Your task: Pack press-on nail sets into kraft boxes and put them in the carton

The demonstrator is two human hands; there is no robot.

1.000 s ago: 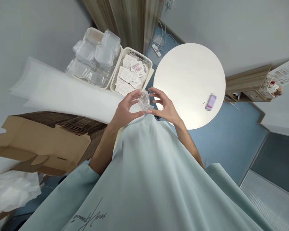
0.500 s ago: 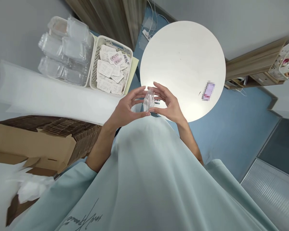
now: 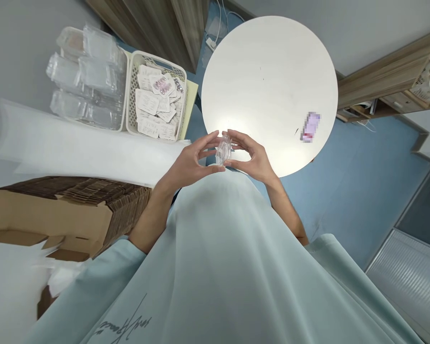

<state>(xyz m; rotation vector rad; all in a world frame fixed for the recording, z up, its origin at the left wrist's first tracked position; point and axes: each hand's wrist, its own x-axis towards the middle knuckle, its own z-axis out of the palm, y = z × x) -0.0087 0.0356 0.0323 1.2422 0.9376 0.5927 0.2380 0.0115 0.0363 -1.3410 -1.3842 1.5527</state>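
Note:
Between the fingertips of both hands, just above the near edge of the round white table (image 3: pixel 268 91), is a small clear plastic case (image 3: pixel 223 151). My left hand (image 3: pixel 189 165) grips its left side, with the thumb below and the fingers above. From the right side my right hand (image 3: pixel 255 160) pinches it in the same way. Light reflects off the plastic, and I cannot tell whether the case is open or closed. A small item with dark dots (image 3: pixel 232 148) shows partly behind it, by my right fingers.
A white basket (image 3: pixel 131 95) of printed cards stands left of the table, beside a bin of stacked clear plastic boxes (image 3: pixel 98 74). White sheeting (image 3: pixel 93 150) lies nearer, above a carton (image 3: pixel 50 215) with folded cardboard. A blurred purple object (image 3: pixel 311 126) rests on the table's right.
The view has shifted slightly, so the baskets sit further left. The clear case has turned a little in my hands, and less of the dark-dotted item shows behind it.

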